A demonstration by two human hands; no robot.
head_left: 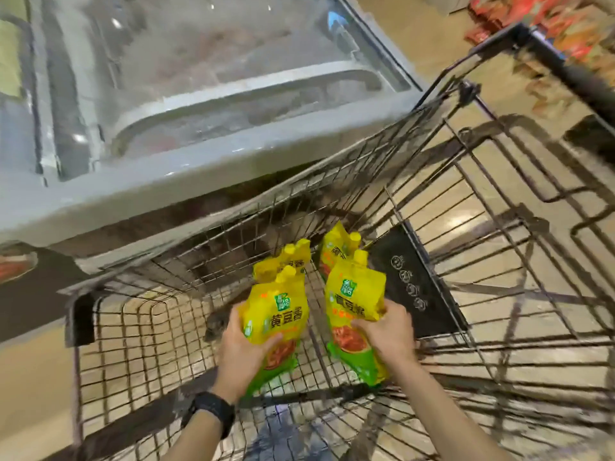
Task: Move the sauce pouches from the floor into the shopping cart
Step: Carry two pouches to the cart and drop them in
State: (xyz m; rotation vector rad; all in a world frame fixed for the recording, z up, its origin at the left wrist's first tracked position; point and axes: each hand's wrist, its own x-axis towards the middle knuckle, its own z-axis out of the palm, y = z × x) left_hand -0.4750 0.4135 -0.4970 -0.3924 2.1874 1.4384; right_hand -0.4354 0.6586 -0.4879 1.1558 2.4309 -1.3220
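Observation:
My left hand (241, 357) grips a yellow and green sauce pouch (278, 322) inside the wire shopping cart (133, 344). My right hand (386, 331) grips a second yellow pouch (354, 294) beside it. Behind each held pouch lies another: one (293, 257) at the left and one (337, 242) at the right, near the cart's far wall. Both held pouches are over the cart's basket, spouts pointing away from me.
A glass-topped chest freezer (199, 104) stands right behind the cart at the upper left. The cart's black child-seat flap (416, 281) lies to the right of the pouches. Red snack packets (565, 24) fill a shelf at the upper right. Tan tiled floor (30, 394) surrounds the cart.

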